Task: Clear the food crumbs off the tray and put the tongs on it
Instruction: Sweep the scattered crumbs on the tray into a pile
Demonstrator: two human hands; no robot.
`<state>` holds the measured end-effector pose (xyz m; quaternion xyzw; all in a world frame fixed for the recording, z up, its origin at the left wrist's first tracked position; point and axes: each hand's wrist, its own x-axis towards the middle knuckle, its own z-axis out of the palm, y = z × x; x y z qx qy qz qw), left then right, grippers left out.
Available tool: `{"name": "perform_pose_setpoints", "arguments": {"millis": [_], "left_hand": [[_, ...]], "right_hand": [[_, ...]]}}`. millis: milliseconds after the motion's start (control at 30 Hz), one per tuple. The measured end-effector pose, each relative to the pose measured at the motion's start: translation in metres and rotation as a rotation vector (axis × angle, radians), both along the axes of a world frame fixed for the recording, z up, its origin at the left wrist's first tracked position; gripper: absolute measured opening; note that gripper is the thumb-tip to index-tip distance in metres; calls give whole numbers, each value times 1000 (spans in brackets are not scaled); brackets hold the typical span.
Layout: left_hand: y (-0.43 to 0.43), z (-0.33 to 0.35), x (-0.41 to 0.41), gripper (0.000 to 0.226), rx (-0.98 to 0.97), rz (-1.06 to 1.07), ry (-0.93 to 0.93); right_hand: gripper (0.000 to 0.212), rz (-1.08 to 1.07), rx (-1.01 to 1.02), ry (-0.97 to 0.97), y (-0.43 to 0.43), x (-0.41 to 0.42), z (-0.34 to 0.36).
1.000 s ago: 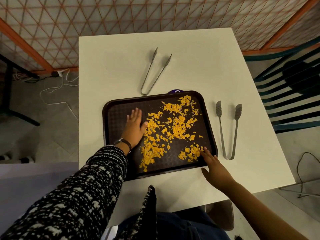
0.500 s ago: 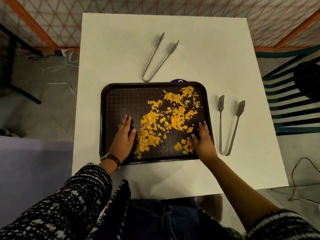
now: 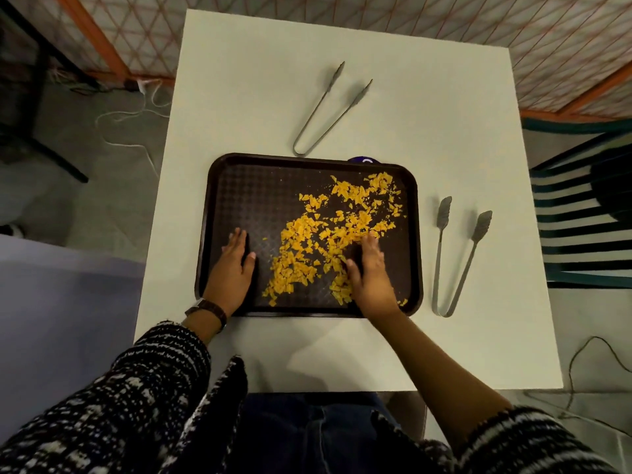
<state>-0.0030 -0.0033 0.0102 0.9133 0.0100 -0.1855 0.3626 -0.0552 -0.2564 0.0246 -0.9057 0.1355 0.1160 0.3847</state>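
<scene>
Head view: I see yellow crumbs [image 3: 337, 234] strewn over the dark tray [image 3: 239, 186], massed between both hands. Right hand [image 3: 371, 271] lies flat, fingers spread, on the crumbs' edge. Left hand [image 3: 232, 265] flat, palm down, on bare tray. Scalloped tongs [image 3: 455, 258] lie right of the right hand; slim tongs [image 3: 325, 111] beyond the tray.

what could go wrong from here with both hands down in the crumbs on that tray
1. The crumbs reach close to the tray rim at the near and far right, so a sweep by the right hand may push some onto the white table.
2. The left hand lies flat and open, holding nothing; crumbs pushed its way could slip past.
3. The tray's near edge sits fairly close to the table edge; a pull could spill crumbs onto the lap.
</scene>
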Motion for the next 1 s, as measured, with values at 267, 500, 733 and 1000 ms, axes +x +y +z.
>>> {"name": "perform_pose_setpoints", "arguments": {"millis": [267, 500, 733, 1000], "left_hand": [[3, 11, 5, 51, 2, 12, 19], [1, 11, 2, 51, 11, 14, -4], [5, 9, 3, 50, 7, -12, 13], [8, 8, 5, 50, 3, -25, 21]], "right_hand": [[67, -75, -194, 132, -38, 23, -15], [67, 212, -67, 91, 19, 4, -14], [64, -85, -4, 77, -11, 24, -5], [67, -67, -142, 107, -22, 45, -13]]}}
